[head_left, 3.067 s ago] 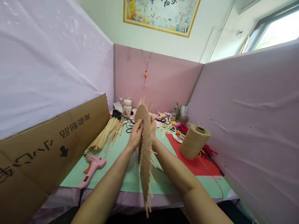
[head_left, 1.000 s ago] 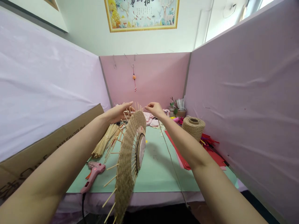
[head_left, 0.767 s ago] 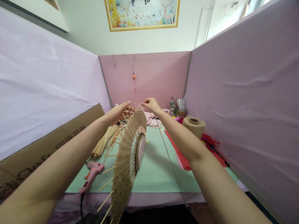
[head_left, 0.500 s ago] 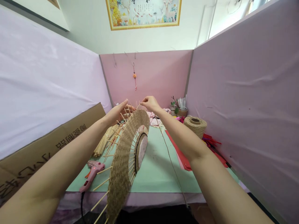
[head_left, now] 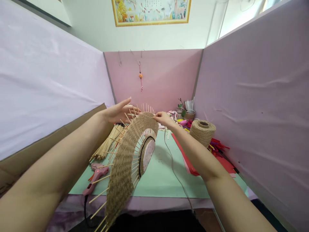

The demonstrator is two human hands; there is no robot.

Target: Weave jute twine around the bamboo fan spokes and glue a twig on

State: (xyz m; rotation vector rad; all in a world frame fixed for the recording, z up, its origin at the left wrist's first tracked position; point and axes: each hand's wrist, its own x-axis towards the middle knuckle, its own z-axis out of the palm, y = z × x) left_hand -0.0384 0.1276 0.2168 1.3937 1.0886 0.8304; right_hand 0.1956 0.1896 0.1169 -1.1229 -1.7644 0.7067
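Observation:
A round basket (head_left: 123,158) woven of tan twine stands tilted on edge before me, thin wooden sticks fanning out past its rim. Its base (head_left: 149,154) is a pale disc with a dark ring around it. My left hand (head_left: 120,111) is at the upper left rim, thumb raised and fingers stretched out behind the sticks, some of them hidden. At the upper right rim my right hand (head_left: 164,119) is closed in a pinch on twine, close to the weave. A loose length of twine (head_left: 172,161) hangs below that hand, across the table to its front edge.
A pink glue gun (head_left: 96,177) and a bundle of sticks (head_left: 106,141) lie left on the green tabletop (head_left: 161,183). A twine spool (head_left: 202,130) and red sheets (head_left: 190,166) are right. Cardboard (head_left: 60,138) leans left; pink partitions (head_left: 169,77) surround the table.
My right hand has moved right and down along the rim with the twine. My left hand has shifted slightly left, its fingers more spread. The basket has tilted a little.

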